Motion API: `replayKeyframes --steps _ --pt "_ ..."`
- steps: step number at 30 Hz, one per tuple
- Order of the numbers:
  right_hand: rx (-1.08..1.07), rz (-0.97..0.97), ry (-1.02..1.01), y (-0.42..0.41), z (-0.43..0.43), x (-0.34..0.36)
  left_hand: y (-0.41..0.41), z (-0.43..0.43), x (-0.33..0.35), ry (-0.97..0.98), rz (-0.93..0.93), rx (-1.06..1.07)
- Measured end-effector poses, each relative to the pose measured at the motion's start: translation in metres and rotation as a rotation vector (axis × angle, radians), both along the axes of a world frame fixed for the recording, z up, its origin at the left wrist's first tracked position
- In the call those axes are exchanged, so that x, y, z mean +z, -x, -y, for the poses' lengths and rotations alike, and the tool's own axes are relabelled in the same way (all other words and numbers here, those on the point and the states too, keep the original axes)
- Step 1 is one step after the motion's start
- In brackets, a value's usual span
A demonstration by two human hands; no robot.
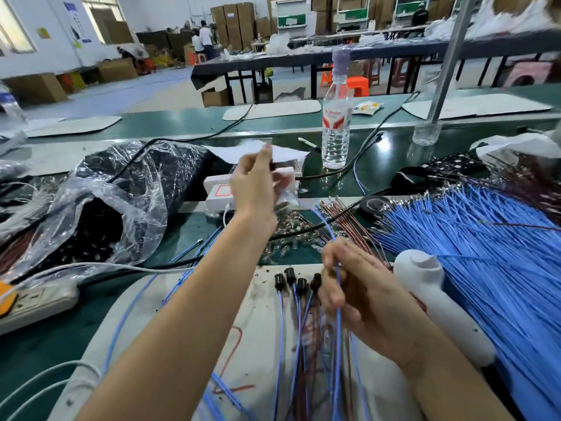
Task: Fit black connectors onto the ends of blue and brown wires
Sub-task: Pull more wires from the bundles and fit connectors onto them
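Head view: four black connectors [290, 275] lie side by side; the right hand [359, 294] grips blue wires [338, 344]; the left hand [253, 186] is raised and blurred, its grip unclear.

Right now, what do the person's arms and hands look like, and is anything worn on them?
Both forearms are bare, with no sleeve in view. The left hand and right hand wear no gloves; I see no ring, watch or bracelet.

Factory assembly hall, long green workbenches [188, 123], stacked cardboard boxes [233, 24], wire bundles [485, 238]
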State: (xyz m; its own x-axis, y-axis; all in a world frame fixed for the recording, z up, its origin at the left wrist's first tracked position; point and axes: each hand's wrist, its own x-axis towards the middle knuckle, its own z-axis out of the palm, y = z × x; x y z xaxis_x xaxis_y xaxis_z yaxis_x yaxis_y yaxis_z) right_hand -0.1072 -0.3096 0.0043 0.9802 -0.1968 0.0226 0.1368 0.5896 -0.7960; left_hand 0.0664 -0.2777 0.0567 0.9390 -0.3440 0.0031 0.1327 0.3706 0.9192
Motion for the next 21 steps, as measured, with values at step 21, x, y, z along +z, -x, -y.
replayKeyframes --steps 21 --pt "-0.798 0.025 0.014 0.000 0.016 0.002 0.041 -0.078 -0.082 -0.069 0.162 -0.353"
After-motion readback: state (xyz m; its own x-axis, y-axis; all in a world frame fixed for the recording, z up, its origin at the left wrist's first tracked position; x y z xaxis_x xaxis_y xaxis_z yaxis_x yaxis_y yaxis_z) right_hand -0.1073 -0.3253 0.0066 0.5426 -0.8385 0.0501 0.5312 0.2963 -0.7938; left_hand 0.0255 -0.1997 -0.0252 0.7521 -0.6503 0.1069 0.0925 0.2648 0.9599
